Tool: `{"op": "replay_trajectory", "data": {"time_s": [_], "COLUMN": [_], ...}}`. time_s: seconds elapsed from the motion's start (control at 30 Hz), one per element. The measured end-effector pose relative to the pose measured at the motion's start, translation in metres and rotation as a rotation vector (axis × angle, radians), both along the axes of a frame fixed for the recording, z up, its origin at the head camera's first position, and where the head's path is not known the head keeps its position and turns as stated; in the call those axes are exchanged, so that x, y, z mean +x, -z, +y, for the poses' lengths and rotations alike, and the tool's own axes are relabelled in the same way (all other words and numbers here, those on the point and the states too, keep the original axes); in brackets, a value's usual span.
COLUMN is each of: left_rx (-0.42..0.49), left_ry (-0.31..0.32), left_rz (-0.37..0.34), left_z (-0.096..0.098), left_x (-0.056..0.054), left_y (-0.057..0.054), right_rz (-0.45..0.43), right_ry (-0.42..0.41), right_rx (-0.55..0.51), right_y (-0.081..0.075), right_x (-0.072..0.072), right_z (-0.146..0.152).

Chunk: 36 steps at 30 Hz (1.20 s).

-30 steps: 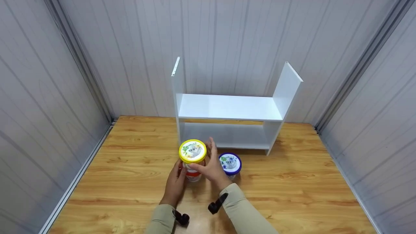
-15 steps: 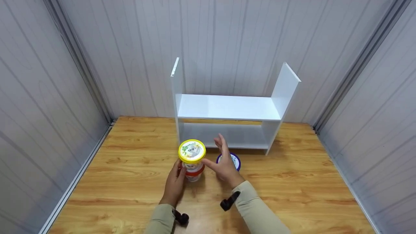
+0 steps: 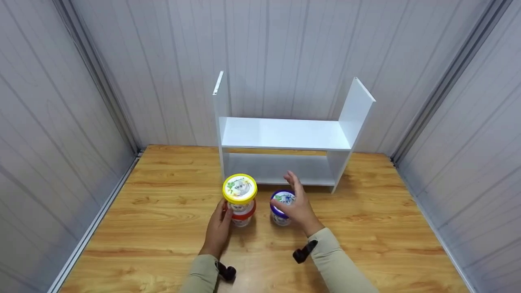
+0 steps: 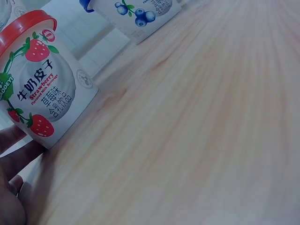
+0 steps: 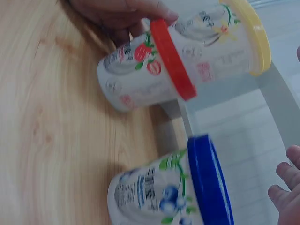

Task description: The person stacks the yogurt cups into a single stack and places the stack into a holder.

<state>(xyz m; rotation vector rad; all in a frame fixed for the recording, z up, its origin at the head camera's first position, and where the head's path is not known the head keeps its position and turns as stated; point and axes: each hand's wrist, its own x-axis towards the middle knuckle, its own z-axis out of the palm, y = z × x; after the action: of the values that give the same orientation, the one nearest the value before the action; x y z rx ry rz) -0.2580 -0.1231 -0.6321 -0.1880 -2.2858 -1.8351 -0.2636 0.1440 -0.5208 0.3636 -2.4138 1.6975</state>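
A paper tub with a yellow lid [image 3: 239, 188] stands on top of a strawberry milk-drink tub with a red lid [image 4: 47, 77], making a stack of two on the table. My left hand [image 3: 218, 230] holds this stack from its left side, thumb on the near face and fingers around the lower tub. To the right stands a blueberry tub with a blue lid [image 5: 159, 192], upright and by itself. Over its right side hovers my right hand [image 3: 299, 205], fingers spread and thumb out, overlapping its lid in the head view. Nothing is between the right fingers.
Directly behind the tubs is a white two-tier shelf [image 3: 287, 133] with tall side panels. The wooden table [image 3: 171, 203] runs to panelled walls at the back and sides. A black wrist camera [image 3: 304, 252] sits on the right cuff, another on the left.
My right hand has left the yellow-lidded tub and moved right, over the blue-lidded tub, with its fingers opening out. The left hand and the stack have stayed in place.
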Motion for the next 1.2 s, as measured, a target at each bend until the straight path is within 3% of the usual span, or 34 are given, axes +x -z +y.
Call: {"op": "replay_trajectory", "data": {"time_s": [0.4, 0.77, 0.93, 1.2], "left_rx": [0.012, 0.017, 0.002, 0.001], "left_ry": [0.007, 0.002, 0.004, -0.004], "left_rz": [-0.031, -0.005, -0.023, -0.021], "left_z": [0.002, 0.002, 0.003, 0.001], "left_x": [0.001, 0.002, 0.003, 0.002], "left_y": [-0.002, -0.003, -0.003, -0.002], "right_rz": [-0.048, -0.076, -0.129, -0.156], "right_ry": [0.040, -0.037, -0.060, -0.025], "right_rx": [0.032, -0.091, -0.155, -0.205], "right_y": [0.023, 0.048, 0.054, 0.081], "right_x": [-0.001, -0.003, 0.001, -0.004], "right_z": [0.027, 0.038, 0.039, 0.036]}}
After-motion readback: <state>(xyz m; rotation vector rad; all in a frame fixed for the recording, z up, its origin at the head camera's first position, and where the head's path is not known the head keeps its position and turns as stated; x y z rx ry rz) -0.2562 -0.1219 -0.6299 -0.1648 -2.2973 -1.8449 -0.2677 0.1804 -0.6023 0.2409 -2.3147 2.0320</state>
